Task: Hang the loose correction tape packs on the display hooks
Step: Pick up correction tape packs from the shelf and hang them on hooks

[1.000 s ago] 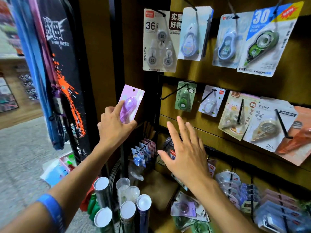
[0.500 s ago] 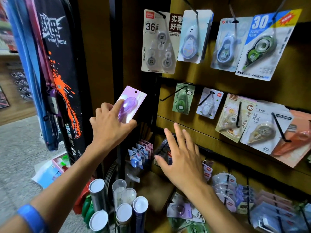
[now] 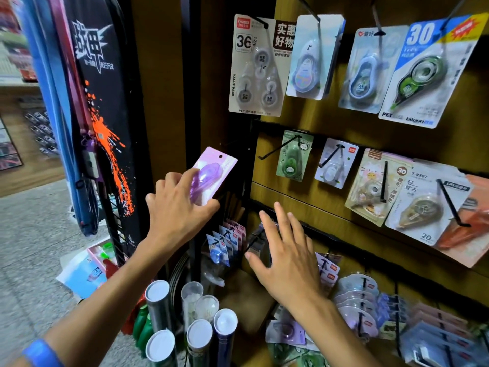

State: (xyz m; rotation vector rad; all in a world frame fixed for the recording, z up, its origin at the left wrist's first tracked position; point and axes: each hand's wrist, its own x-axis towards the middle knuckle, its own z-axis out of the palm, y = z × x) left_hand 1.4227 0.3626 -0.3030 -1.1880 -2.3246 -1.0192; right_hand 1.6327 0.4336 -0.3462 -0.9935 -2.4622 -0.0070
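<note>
The left hand (image 3: 177, 210) pinches the purple correction tape pack (image 3: 211, 174), thumb under its lower edge and forefinger on the blister; the pack is tilted and held just left of the wooden display panel (image 3: 344, 136), a touch lower than a second ago. The right hand (image 3: 287, 256) is spread, palm toward the panel's lower hooks, and has sunk since then. An empty black hook (image 3: 277, 147) juts out near the pack. Other packs hang above; capped tubes (image 3: 185, 327) stand below, beside a speckled floor (image 3: 29, 260).
</note>
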